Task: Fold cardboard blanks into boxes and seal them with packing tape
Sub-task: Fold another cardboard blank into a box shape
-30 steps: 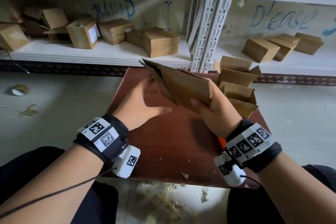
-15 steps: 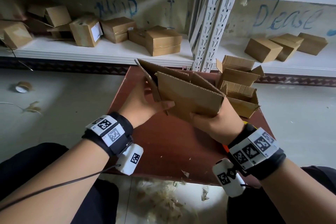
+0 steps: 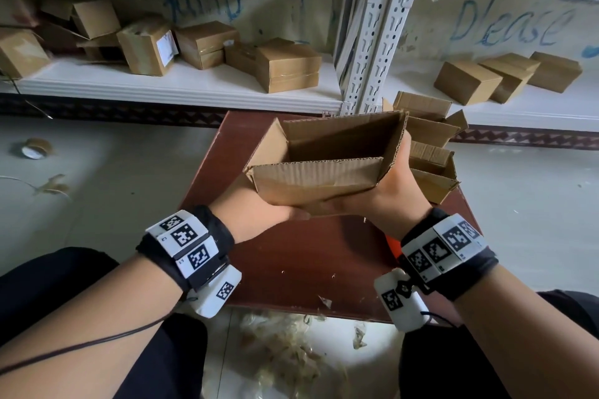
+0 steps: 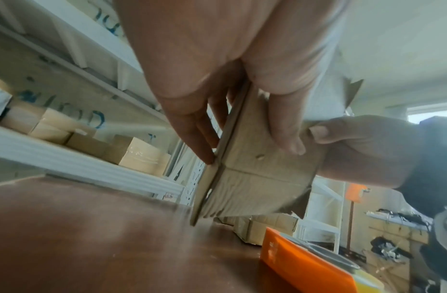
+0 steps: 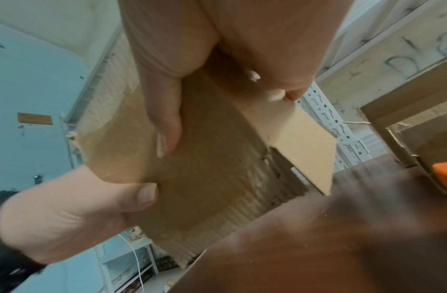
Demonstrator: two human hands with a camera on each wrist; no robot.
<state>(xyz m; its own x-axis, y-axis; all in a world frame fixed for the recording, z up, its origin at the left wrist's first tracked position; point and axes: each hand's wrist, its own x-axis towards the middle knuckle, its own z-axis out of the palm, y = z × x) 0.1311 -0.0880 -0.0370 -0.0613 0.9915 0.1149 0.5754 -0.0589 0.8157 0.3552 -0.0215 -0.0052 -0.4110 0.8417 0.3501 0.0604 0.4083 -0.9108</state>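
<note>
My left hand (image 3: 259,214) grips the near left corner of the cardboard box (image 3: 327,159), thumb on the near wall, fingers on the side. My right hand (image 3: 385,191) clamps the right end, thumb on the near wall. I hold the box, opened into a rectangle, above the reddish-brown counter (image 3: 311,256), with more opened boxes (image 3: 431,152) just beyond on the right. A tape roll (image 3: 34,148) lies on the pale floor (image 3: 97,172). Behind, a white shelf (image 3: 181,84) carries folded boxes; its backing reads "jump" and "please", and a tag says "3-4".
</note>
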